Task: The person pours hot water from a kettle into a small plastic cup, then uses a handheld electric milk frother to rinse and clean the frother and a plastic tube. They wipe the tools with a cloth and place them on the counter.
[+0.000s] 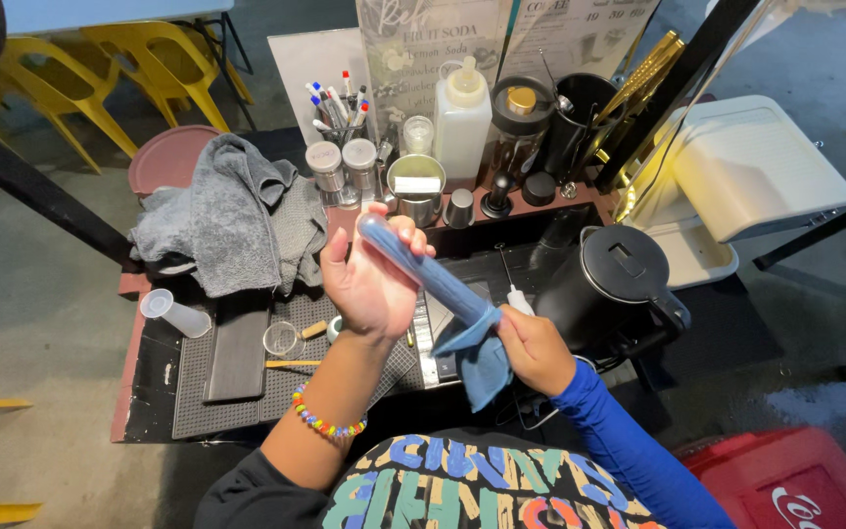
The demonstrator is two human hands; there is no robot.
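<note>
Centre frame, the left hand [369, 284] grips a clear tube [413, 263], tilted from ten o'clock down to four o'clock so its mouth meets the right hand [533, 348], which pinches a blue cloth [477, 358] stuffed inside. A black kettle [619, 279] stands at three o'clock.

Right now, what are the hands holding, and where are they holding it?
The left hand grips a clear tube near its rounded top end. The right hand holds a blue cloth at the tube's lower end.
</note>
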